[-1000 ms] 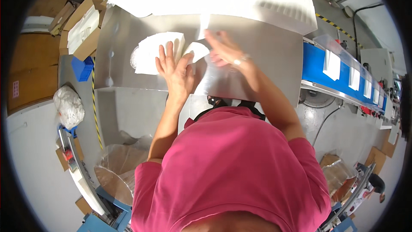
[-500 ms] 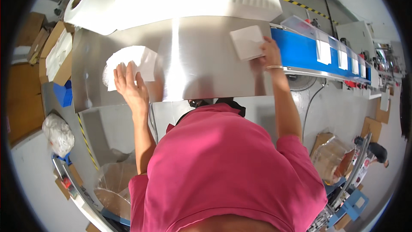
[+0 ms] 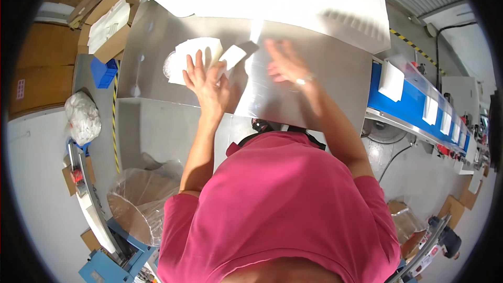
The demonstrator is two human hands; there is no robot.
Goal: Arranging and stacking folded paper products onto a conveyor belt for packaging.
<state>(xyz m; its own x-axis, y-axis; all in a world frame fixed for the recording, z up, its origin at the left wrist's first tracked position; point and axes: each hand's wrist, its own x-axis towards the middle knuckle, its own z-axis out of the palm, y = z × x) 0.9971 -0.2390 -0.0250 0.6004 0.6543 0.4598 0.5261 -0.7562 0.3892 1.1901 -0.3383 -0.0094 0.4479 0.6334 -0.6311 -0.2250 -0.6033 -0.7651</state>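
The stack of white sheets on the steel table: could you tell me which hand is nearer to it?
Left. The left hand rests on the stack of white sheets; the right hand, blurred, is off to its right.

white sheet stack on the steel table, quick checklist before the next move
1. Left hand rests on the white sheet stack: ok.
2. Single folded white piece lies at the left fingertips: ok.
3. Right hand grip empty or not: cannot tell, blurred.
4. Steel table bare under the right hand: ok.
5. Blue conveyor carries white pieces with gaps between them: ok.
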